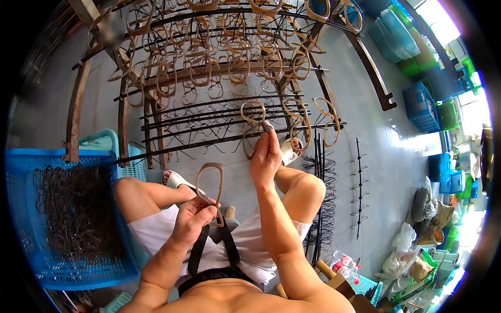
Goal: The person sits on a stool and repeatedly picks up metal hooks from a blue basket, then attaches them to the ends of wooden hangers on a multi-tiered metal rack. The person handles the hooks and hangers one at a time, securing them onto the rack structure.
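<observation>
A blue crate (pixel 420 109) stands on the grey floor (pixel 383 156), with a green crate (pixel 447 116) just to its right. A teal bin (pixel 392 37) stands beyond the blue crate and slightly to its left; a bright window (pixel 438 22) shows beyond it to the right. On the blue crate's near side are small blue baskets (pixel 452 182), then a grey sack (pixel 420 202), then white bags (pixel 405 238). Clear bottles (pixel 345 267) lie well nearer than the blue crate, to its left.

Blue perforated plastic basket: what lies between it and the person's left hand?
The head view shows mainly the bent left leg, in white shorts, between basket and left hand.
</observation>
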`<state>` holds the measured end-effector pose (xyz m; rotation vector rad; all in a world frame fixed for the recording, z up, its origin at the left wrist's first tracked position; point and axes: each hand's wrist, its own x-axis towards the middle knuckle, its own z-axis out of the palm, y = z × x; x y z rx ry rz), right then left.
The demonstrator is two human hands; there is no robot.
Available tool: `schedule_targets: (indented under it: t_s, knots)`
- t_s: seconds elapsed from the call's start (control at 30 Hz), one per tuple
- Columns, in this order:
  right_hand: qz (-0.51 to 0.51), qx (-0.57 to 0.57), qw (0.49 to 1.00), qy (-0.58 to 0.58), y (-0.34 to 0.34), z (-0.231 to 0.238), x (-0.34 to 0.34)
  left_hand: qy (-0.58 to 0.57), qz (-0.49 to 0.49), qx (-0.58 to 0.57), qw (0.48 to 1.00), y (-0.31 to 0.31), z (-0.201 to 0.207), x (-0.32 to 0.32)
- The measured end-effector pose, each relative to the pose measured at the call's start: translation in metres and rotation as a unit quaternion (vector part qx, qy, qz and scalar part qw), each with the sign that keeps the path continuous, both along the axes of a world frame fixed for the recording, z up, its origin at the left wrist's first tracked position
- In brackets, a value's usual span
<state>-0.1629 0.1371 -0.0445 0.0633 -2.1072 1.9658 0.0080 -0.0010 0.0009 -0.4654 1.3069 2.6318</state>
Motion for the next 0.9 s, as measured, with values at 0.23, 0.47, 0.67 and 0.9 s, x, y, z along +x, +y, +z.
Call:
schedule_targets:
  t_s: [0.23,0.47,0.67,0.9]
  knots:
    - [-0.042,-0.058,0.996,-0.047,0.0,0.007,-0.004,0.04,-0.002,-0.101,0.994,-0.005,0.013,-0.001]
    - [0.007,0.26,0.941,0.216,0.002,0.046,0.053,0.063,0.029,-0.179,0.981,-0.018,0.015,-0.001]
    - [0.262,-0.037,0.964,0.011,-0.036,0.032,0.114,0.123,0.195,-0.192,0.954,0.0,0.012,-0.015]
    - [-0.105,-0.081,0.991,0.015,-0.054,0.005,0.036,-0.006,0.326,-0.476,0.817,-0.107,0.006,0.013]
